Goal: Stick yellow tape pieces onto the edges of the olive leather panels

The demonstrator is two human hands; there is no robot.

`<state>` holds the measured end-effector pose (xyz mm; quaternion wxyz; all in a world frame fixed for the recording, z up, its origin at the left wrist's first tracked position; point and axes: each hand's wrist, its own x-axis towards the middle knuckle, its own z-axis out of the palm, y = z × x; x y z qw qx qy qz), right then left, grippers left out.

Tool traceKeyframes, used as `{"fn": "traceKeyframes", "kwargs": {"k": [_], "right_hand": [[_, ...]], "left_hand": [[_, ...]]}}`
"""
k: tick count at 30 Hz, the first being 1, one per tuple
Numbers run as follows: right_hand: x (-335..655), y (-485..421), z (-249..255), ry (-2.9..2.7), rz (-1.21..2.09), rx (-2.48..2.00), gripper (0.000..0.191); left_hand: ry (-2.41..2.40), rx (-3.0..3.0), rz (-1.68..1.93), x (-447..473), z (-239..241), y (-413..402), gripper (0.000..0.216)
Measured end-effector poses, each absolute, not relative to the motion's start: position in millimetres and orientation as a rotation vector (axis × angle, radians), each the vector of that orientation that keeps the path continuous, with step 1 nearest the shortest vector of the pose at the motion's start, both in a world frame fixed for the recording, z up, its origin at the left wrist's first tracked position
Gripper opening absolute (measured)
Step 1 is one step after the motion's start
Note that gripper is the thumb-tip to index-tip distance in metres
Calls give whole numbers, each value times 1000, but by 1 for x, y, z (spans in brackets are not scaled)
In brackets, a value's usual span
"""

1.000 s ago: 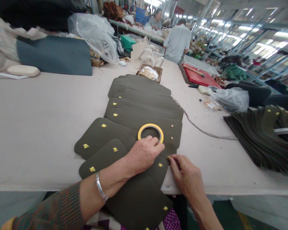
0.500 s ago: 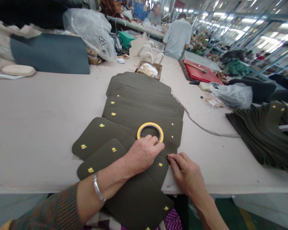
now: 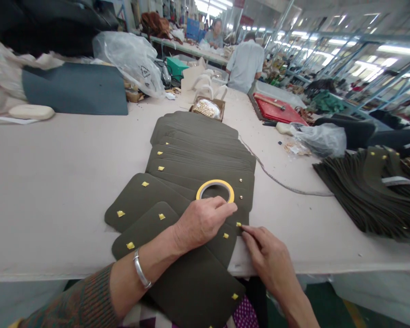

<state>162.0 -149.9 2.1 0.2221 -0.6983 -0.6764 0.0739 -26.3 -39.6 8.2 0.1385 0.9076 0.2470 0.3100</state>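
My left hand is closed on the near rim of a roll of yellow tape, held over a fanned stack of dark olive panels. My right hand has its thumb and forefinger pressed together at a panel's right edge, touching a small piece of yellow tape there. Whether the fingertips grip anything is hidden. Similar yellow pieces sit near the corners of other panels, and two small metal studs show on the right. A front panel hangs over the table edge towards my lap.
Behind the stack stands a small box of gold beads. A grey cord runs right towards a bundle of dark strips. A plastic bag and a blue-grey sheet lie back left. Two people are further back.
A yellow tape piece now shows on the panel by my right fingertips, which have shifted slightly down and right. My left hand still holds the roll. The view has tilted slightly.
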Motion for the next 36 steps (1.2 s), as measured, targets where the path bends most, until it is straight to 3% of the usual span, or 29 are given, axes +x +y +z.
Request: {"fn": "traceKeyframes", "kwargs": {"k": [6, 14, 19, 21, 26, 28, 36], "right_hand": [[155, -129, 21, -1710, 204, -1553, 19], [143, -108, 18, -1945, -21, -1355, 13], [141, -108, 15, -1936, -192, -1373, 11], [138, -108, 14, -1820, -94, -1439, 10], [141, -98, 3, -1107, 728, -1571, 15], [150, -91, -3, -878, 886, -1543, 20], [174, -79, -4, -1283, 549, -1763, 24]], "left_hand": [[570, 2565, 994, -26, 7, -43, 42], [629, 2552, 921, -25, 3, -43, 19], [662, 2618, 870, -24, 8, -41, 18], [706, 2662, 858, -23, 10, -40, 19], [702, 2707, 954, -19, 12, -44, 22], [720, 2719, 980, -18, 10, -44, 20], [981, 2921, 618, -15, -6, -33, 10]]}}
